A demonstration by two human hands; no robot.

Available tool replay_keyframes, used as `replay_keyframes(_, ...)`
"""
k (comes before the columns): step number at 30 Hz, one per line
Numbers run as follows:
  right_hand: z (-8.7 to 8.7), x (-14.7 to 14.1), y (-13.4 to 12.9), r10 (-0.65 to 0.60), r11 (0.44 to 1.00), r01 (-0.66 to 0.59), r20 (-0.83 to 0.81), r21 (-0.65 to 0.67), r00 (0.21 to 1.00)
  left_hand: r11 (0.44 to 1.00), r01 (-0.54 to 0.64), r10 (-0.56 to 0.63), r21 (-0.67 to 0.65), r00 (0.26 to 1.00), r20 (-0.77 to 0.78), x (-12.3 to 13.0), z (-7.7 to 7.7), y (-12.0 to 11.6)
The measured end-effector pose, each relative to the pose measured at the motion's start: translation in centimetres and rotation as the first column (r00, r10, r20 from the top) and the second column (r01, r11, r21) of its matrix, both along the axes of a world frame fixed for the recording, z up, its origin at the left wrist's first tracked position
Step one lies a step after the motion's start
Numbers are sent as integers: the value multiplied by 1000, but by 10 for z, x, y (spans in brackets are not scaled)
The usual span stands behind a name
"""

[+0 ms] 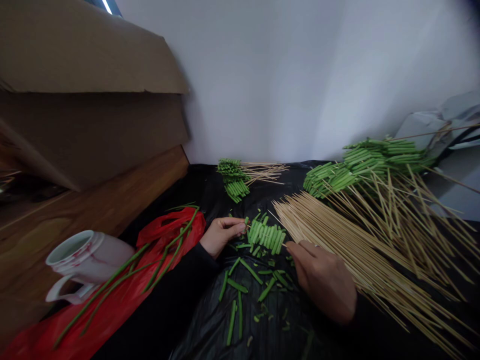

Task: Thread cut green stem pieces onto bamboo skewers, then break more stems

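Between my hands is a bamboo skewer threaded with a row of cut green stalk pieces [267, 237], like long beans or garlic scapes. My right hand [324, 275] is closed around its bare right end. At the skewer's left tip, my left hand [224, 235] pinches a short green piece between thumb and fingertips. Loose cut stalks [237, 285] and small scraps lie below on a black plastic sheet [210, 327]. A wide spread of bare bamboo skewers [352, 235] lies beside my right hand, partly under the forearm.
Finished green skewers sit in a small stack [234, 177] by the wall and a larger pile [369, 160] at right. At left are a red plastic bag [123, 312] with long green stalks, a white ceramic mug [92, 255] on its side, and a cardboard box [93, 65].
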State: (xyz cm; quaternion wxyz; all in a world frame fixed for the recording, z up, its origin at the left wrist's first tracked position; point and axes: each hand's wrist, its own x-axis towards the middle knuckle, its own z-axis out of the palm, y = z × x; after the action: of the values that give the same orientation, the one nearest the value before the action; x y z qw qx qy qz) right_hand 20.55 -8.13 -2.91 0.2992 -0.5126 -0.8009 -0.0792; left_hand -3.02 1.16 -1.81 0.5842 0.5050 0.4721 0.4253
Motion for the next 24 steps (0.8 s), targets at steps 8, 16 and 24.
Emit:
replay_keyframes(8, -2, -1, 0, 12, 1000, -12, -18, 2, 1000, 998, 59, -58, 18, 998, -35, 0, -6, 0)
replay_keyframes(16, 1, -1, 0, 16, 1000, -16, -22, 11, 1000, 1000, 10, -10, 0, 1000, -29, -1, 2, 2)
replay_keyframes(24, 0, -2, -2, 16, 1000, -17, -15, -12, 1000, 999, 49, -49, -6, 996, -68, -2, 1, 1)
